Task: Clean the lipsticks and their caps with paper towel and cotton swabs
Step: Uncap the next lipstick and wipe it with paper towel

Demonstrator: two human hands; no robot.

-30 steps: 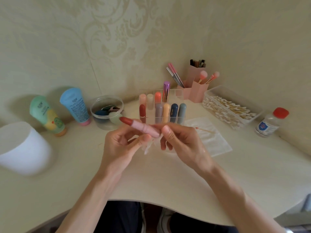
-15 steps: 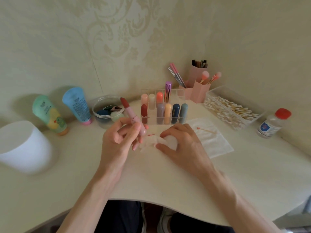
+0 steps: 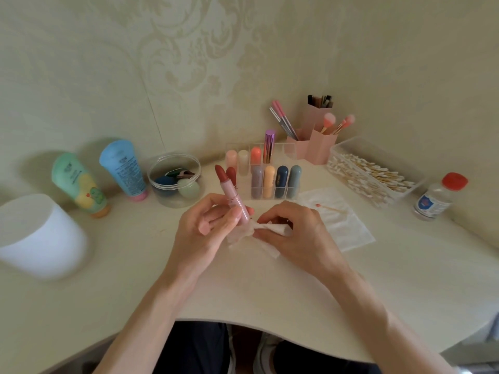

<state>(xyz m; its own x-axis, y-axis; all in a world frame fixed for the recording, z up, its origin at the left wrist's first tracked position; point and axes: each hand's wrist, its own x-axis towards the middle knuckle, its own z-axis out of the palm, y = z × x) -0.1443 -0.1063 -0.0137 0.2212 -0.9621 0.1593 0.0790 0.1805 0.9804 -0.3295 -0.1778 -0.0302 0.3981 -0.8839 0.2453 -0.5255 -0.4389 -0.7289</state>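
Right hand (image 3: pixel 299 233) now pinches towel (image 3: pixel 270 229) edge beside lipstick (image 3: pixel 235 201).

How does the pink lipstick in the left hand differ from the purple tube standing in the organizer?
The pink lipstick is uncapped, its red stick exposed; the purple tube is closed. The pink lipstick is tilted, gripped by the left hand; the purple tube stands upright in the back row of the clear organizer. The pink lipstick's case is pale, the purple tube shiny metallic. Both are slim cylinders.
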